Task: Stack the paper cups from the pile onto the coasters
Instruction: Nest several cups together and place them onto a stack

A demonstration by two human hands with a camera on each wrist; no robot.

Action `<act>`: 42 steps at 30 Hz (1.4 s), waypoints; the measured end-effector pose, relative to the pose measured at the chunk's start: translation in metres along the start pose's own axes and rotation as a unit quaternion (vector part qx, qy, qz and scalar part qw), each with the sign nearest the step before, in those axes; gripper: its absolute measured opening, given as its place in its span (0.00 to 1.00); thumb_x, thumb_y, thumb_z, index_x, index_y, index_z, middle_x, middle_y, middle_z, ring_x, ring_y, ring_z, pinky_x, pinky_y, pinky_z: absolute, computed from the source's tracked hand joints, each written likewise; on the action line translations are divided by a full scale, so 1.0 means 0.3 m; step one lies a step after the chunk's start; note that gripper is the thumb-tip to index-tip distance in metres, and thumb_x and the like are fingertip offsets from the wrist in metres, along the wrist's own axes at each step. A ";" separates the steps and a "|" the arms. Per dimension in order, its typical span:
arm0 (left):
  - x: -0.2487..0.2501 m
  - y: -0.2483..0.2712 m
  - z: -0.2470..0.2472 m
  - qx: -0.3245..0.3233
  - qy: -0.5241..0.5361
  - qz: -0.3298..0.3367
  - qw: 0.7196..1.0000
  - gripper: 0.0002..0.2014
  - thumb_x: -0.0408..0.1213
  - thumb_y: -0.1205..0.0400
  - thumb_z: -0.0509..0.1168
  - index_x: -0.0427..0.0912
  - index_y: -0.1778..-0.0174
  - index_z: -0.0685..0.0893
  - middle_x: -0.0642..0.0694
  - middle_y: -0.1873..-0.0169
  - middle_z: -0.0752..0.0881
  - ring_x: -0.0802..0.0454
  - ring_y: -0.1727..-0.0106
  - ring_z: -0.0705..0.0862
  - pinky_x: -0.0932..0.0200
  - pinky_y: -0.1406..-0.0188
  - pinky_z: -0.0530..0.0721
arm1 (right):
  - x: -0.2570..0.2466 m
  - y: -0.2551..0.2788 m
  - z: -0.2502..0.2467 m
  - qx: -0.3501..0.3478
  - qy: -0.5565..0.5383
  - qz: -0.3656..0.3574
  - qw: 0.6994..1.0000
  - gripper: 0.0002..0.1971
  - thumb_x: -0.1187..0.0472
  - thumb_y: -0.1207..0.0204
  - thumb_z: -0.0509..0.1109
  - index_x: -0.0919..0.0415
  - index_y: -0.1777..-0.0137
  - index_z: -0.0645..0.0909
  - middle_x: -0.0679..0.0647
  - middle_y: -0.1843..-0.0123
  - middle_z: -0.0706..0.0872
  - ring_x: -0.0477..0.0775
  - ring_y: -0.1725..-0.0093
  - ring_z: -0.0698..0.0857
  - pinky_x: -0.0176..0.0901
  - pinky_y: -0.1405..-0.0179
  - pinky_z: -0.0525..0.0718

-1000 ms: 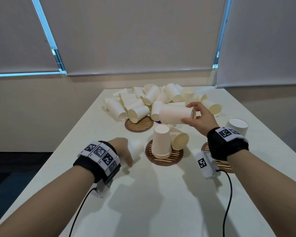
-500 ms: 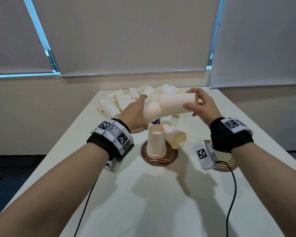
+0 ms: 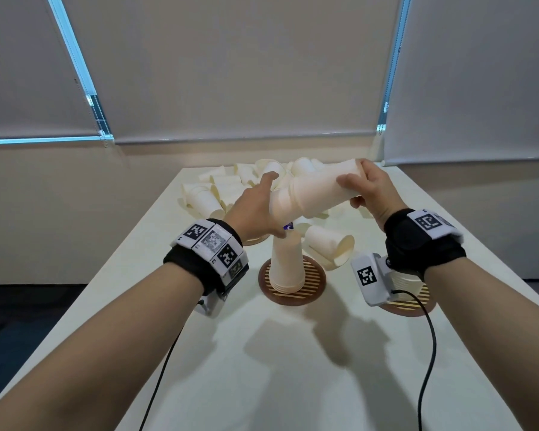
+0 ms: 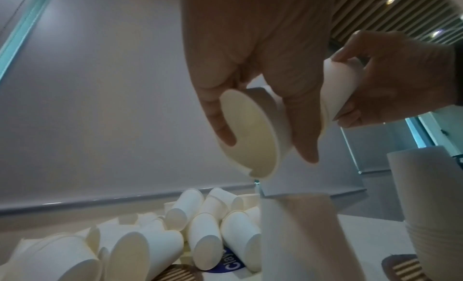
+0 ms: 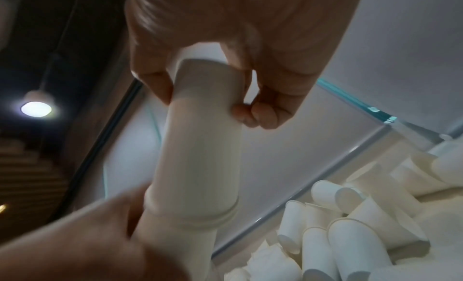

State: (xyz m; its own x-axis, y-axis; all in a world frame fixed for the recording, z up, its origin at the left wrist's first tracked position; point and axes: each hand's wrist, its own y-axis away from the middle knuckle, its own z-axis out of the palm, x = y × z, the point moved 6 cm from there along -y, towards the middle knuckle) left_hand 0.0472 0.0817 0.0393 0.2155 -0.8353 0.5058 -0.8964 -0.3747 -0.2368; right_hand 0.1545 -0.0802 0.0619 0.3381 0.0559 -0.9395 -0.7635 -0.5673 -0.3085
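Two white paper cups are held in the air, one slid partly into the other. My left hand [image 3: 274, 206] grips the lower cup [image 3: 282, 206] near its open rim [image 4: 248, 135]. My right hand [image 3: 353, 191] pinches the base end of the upper cup [image 3: 321, 192], whose side fills the right wrist view [image 5: 200, 146]. Right below them an upside-down stack of cups [image 3: 287, 262] stands on the middle striped coaster [image 3: 315, 275]. The loose pile of cups [image 3: 224, 188] lies at the table's far end.
One cup [image 3: 330, 241] lies on its side against the middle stack. A second coaster [image 3: 414, 303] at the right holds a stack mostly hidden by my right wrist. A third coaster [image 3: 255, 241] peeks out behind my left hand. The white table [image 3: 293, 368] stretches toward me.
My left hand rose from the table with a cup and met the cup in my right hand. The two cups now sit pushed together, higher above the middle stack.
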 end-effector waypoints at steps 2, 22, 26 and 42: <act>0.035 -0.002 0.003 0.017 0.045 0.026 0.999 0.56 0.35 0.41 0.84 0.45 0.20 0.57 0.43 0.40 0.79 0.44 0.37 0.78 0.59 0.47 0.74 | 0.005 -0.002 0.038 -0.037 0.031 0.014 0.999 0.23 0.52 0.37 0.72 0.60 0.43 0.76 0.51 0.60 0.76 0.48 0.70 0.72 0.32 0.75 0.71; -0.144 0.061 0.265 -0.097 0.299 -0.133 0.940 0.37 0.40 0.35 0.81 0.49 0.32 0.72 0.52 0.42 0.83 0.53 0.40 0.81 0.51 0.38 0.81 | 0.293 0.030 0.061 -0.073 0.359 0.249 0.897 0.22 0.59 0.21 0.62 0.57 0.26 0.70 0.60 0.28 0.77 0.61 0.31 0.77 0.48 0.35 0.76; -0.158 0.081 0.297 -0.134 0.260 -0.134 0.947 0.30 0.31 0.31 0.78 0.54 0.39 0.71 0.58 0.52 0.80 0.61 0.49 0.79 0.61 0.48 0.77 | 0.354 0.063 0.093 -0.134 0.356 0.269 0.885 0.24 0.61 0.19 0.60 0.56 0.22 0.67 0.59 0.24 0.74 0.57 0.38 0.77 0.45 0.42 0.75; -0.217 -0.074 0.165 -0.038 0.196 -0.179 0.963 0.27 0.53 0.18 0.63 0.41 0.27 0.71 0.46 0.38 0.82 0.50 0.40 0.83 0.57 0.39 0.81 | 0.302 -0.061 0.054 0.123 0.066 0.123 0.983 0.14 0.69 0.22 0.59 0.57 0.51 0.86 0.54 0.44 0.85 0.56 0.41 0.80 0.45 0.44 0.77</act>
State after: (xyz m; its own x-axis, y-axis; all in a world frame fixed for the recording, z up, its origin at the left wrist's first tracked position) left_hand 0.0723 0.1244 -0.0295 0.3668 -0.4369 0.8213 -0.8203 -0.5683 0.0641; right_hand 0.1901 -0.0514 -0.0201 0.1829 -0.1745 -0.9675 -0.9354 -0.3338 -0.1166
